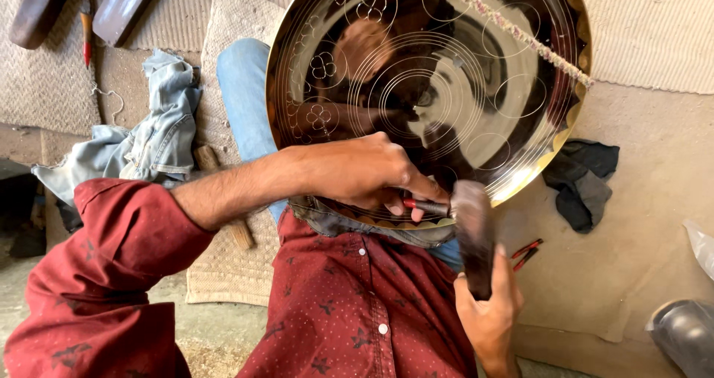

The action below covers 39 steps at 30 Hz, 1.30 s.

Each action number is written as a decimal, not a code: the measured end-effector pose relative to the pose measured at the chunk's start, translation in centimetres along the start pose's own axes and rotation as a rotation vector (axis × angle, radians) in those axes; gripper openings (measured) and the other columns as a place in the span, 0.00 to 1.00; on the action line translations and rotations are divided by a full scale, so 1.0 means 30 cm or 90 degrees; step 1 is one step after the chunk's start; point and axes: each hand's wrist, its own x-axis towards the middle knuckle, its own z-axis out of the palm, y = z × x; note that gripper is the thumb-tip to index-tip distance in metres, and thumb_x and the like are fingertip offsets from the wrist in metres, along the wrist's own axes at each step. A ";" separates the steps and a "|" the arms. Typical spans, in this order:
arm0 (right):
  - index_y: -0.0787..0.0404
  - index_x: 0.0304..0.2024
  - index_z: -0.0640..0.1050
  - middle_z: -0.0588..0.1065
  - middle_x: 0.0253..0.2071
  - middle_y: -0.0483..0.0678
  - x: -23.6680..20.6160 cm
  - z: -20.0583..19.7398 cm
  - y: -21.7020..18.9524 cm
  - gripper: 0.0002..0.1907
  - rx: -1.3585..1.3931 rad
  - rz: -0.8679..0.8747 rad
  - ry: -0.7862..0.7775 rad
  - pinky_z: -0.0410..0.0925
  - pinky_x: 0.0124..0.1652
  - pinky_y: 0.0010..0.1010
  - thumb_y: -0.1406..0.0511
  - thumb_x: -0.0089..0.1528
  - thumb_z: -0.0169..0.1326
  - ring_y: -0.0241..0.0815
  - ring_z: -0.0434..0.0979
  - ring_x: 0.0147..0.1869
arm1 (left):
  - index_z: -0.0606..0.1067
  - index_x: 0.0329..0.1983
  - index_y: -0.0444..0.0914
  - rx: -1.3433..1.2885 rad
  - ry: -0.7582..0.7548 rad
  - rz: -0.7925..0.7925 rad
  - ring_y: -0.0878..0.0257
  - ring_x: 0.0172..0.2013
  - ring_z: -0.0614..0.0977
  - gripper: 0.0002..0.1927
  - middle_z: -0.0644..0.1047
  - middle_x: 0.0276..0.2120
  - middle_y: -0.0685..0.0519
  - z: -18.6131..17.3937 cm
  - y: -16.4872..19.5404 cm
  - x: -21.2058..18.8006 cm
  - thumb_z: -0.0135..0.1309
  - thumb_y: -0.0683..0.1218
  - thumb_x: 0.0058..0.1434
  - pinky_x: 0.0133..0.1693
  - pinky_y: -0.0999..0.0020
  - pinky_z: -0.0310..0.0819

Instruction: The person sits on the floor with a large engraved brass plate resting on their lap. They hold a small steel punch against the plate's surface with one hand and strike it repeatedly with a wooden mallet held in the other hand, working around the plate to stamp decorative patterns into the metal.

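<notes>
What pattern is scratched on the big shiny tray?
Circles and small flowers on the brass tray, clearest in the head view.

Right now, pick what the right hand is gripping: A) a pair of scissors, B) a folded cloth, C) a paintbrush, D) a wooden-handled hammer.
D: the right hand wraps the dark wooden handle of a hammer, whose head meets the red-handled chisel held by the left hand against the engraved metal tray.
</notes>
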 end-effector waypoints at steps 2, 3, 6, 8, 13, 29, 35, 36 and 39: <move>0.68 0.69 0.61 0.74 0.41 0.53 -0.020 0.015 0.011 0.38 0.284 0.140 0.045 0.70 0.44 0.33 0.76 0.59 0.61 0.42 0.74 0.42 | 0.74 0.64 0.46 -0.038 -0.060 -0.008 0.63 0.35 0.88 0.29 0.86 0.40 0.56 -0.016 -0.012 0.013 0.60 0.40 0.57 0.34 0.60 0.81; 0.67 0.69 0.61 0.74 0.39 0.53 -0.027 0.018 0.016 0.39 0.151 0.127 0.017 0.70 0.42 0.33 0.76 0.57 0.61 0.41 0.74 0.40 | 0.73 0.64 0.46 -0.062 -0.089 -0.013 0.63 0.34 0.88 0.30 0.87 0.39 0.56 -0.015 -0.013 0.014 0.60 0.40 0.57 0.34 0.59 0.81; 0.67 0.70 0.61 0.76 0.36 0.52 -0.026 0.026 0.027 0.42 -0.038 0.094 -0.023 0.71 0.38 0.34 0.76 0.54 0.62 0.40 0.76 0.35 | 0.75 0.63 0.43 0.028 -0.065 0.065 0.63 0.34 0.88 0.29 0.85 0.46 0.54 -0.011 -0.009 0.008 0.60 0.37 0.56 0.33 0.58 0.79; 0.69 0.74 0.57 0.76 0.37 0.51 0.003 0.020 0.027 0.46 0.110 0.106 -0.022 0.73 0.39 0.33 0.75 0.55 0.61 0.41 0.77 0.36 | 0.74 0.63 0.43 0.006 0.115 -0.023 0.66 0.39 0.88 0.27 0.84 0.45 0.55 0.010 0.011 -0.020 0.58 0.35 0.58 0.39 0.65 0.82; 0.65 0.71 0.60 0.76 0.40 0.56 0.174 -0.068 0.000 0.43 -0.078 -0.089 -0.039 0.71 0.38 0.34 0.76 0.56 0.63 0.45 0.78 0.39 | 0.72 0.61 0.39 0.083 0.422 -0.222 0.63 0.44 0.87 0.24 0.84 0.45 0.54 0.075 0.081 -0.105 0.61 0.38 0.61 0.41 0.68 0.85; 0.50 0.77 0.55 0.75 0.43 0.52 0.596 -0.245 -0.211 0.50 -0.054 -0.210 -0.252 0.72 0.35 0.36 0.72 0.53 0.58 0.44 0.78 0.38 | 0.70 0.61 0.38 0.080 0.567 -0.193 0.57 0.47 0.87 0.24 0.83 0.46 0.52 0.118 0.131 -0.116 0.58 0.34 0.62 0.45 0.64 0.83; 0.45 0.76 0.61 0.73 0.35 0.43 0.718 -0.253 -0.293 0.45 -0.246 -0.163 -0.374 0.72 0.30 0.34 0.70 0.57 0.58 0.41 0.74 0.28 | 0.70 0.60 0.38 0.130 0.735 -0.318 0.59 0.38 0.87 0.23 0.83 0.41 0.51 0.206 0.157 -0.099 0.61 0.36 0.63 0.36 0.66 0.80; 0.42 0.75 0.63 0.73 0.35 0.43 0.729 -0.256 -0.313 0.47 -0.312 -0.242 -0.390 0.72 0.29 0.35 0.70 0.54 0.59 0.42 0.75 0.29 | 0.70 0.60 0.38 0.122 0.766 -0.327 0.60 0.36 0.87 0.23 0.82 0.41 0.51 0.220 0.158 -0.097 0.61 0.36 0.63 0.35 0.67 0.80; 0.38 0.75 0.65 0.73 0.34 0.44 0.762 -0.265 -0.384 0.49 -0.425 -0.366 -0.396 0.71 0.28 0.37 0.70 0.51 0.60 0.44 0.76 0.28 | 0.68 0.59 0.36 0.142 0.782 -0.373 0.62 0.30 0.85 0.24 0.82 0.39 0.51 0.241 0.149 -0.097 0.63 0.37 0.62 0.31 0.66 0.77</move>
